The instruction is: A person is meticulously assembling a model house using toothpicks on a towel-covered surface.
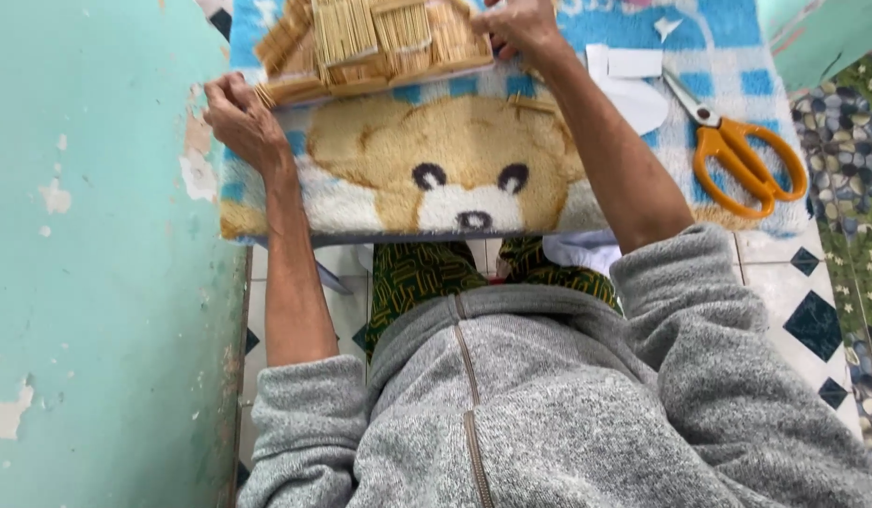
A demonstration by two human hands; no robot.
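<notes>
Your bear mat point(455, 179) covers the table. The stick bundles point(370, 42) lie at its far end, and you look to be lining them up. Your right hand point(520, 26) is curled on the bundles' right edge. Your left hand point(240, 118) pinches a few sticks at the left corner. Next, press both sides gently. The scissors point(742, 155) lie nearby.

Wall point(88, 282) hems left; scissors point(746, 155) lie right of bundles point(370, 42)
</notes>
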